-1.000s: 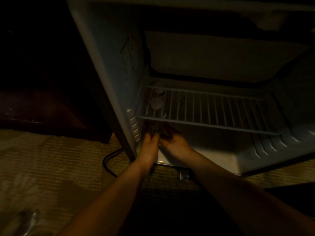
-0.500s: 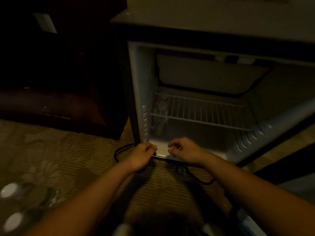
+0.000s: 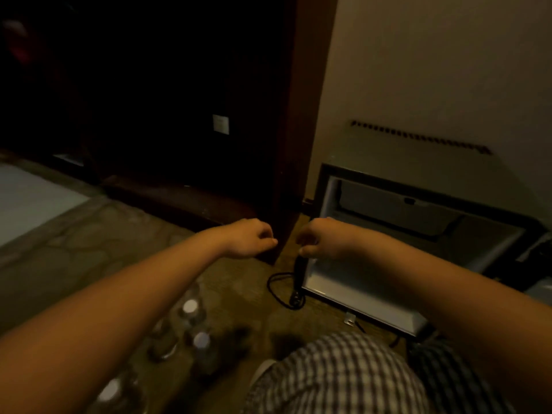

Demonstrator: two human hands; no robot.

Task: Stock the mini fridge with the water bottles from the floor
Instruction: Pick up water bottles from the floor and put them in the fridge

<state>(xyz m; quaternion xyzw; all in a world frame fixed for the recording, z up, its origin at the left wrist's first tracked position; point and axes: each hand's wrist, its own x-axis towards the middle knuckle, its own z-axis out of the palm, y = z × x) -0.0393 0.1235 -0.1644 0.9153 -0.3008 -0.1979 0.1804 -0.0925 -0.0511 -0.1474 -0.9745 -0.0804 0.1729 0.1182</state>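
My L hand (image 3: 249, 239) & R hand (image 3: 324, 239) hover empty, fingers loosely curled; water bottles (image 3: 200, 339) on carpet (image 3: 89, 252), labels unreadable.

Your one camera rides on your head and looks forward and down over the carpet (image 3: 89, 249). It faces the open mini fridge (image 3: 418, 162) from above, right of centre and near. Your left hand (image 3: 248, 239) and right hand (image 3: 325, 239) sit mid-frame, with the water bottles (image 3: 197, 339) blurred close below.
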